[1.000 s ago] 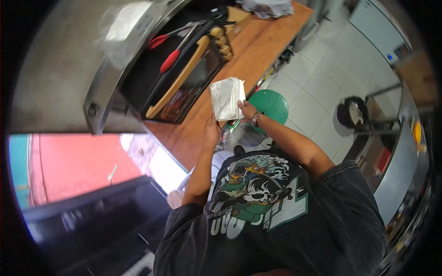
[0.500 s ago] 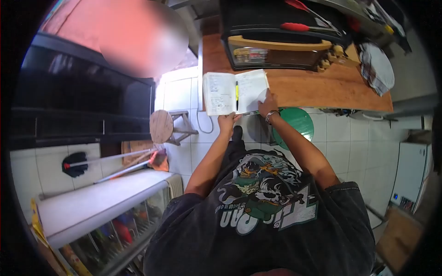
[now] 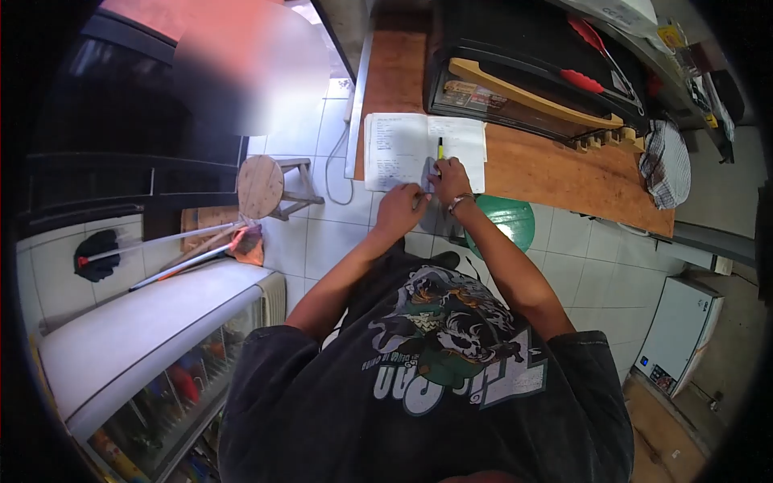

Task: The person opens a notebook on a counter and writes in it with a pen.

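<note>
An open notebook [image 3: 396, 145] with handwriting on its pages lies at the near left edge of the wooden counter. Along its middle fold is a yellow and black pen [image 3: 440, 149]. My right hand [image 3: 452, 181] rests over the lower part of the notebook, its fingers closed around the pen's near end. Just below the notebook's bottom edge, my left hand [image 3: 400, 211] has its fingers curled together; what they hold, if anything, is hidden.
Behind the notebook stands a black oven [image 3: 515, 76] with red-handled tongs [image 3: 581, 80] on top. A checked cloth [image 3: 667, 165] hangs at the counter's right. Below are a green stool [image 3: 507, 221] and a wooden stool [image 3: 260, 187]. A glass-sided display case [image 3: 161, 354] stands at left.
My right hand has left the notebook's right page corner and moved inward to the pen. My left hand has slipped off the bottom edge and curled. The view has tilted and shifted.
</note>
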